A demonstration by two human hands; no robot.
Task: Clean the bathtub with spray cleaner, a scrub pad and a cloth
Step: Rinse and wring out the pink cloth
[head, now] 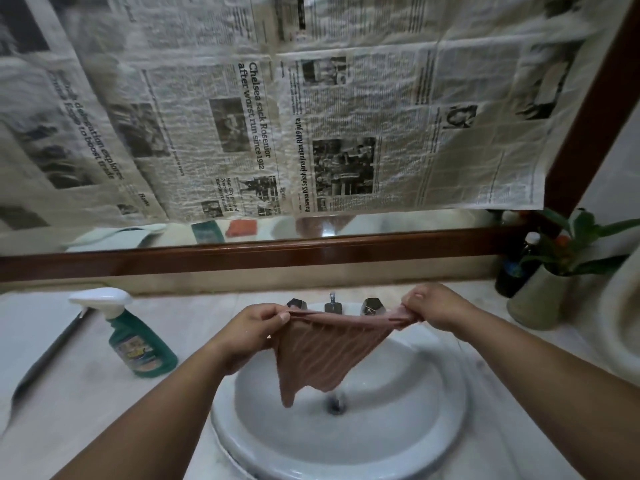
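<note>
A pinkish-brown cloth (318,355) hangs stretched above the white round sink (433,420). My left hand (252,327) pinches its left top corner and my right hand (436,306) pinches its right top corner, so the top edge is taut and the rest droops toward the drain (335,405). A green spray bottle (138,344) with a white trigger head stands on the counter to the left of the sink. Behind the cloth are two chrome tap handles and a spout (333,304). In the mirror strip I see an orange pad (241,227).
A mirror with a dark wooden frame (277,258) is covered by newspaper sheets (311,116). A potted plant in a pale vase (540,292) and a dark bottle (509,271) stand at the right back. A long dark rod (45,358) lies on the counter's left.
</note>
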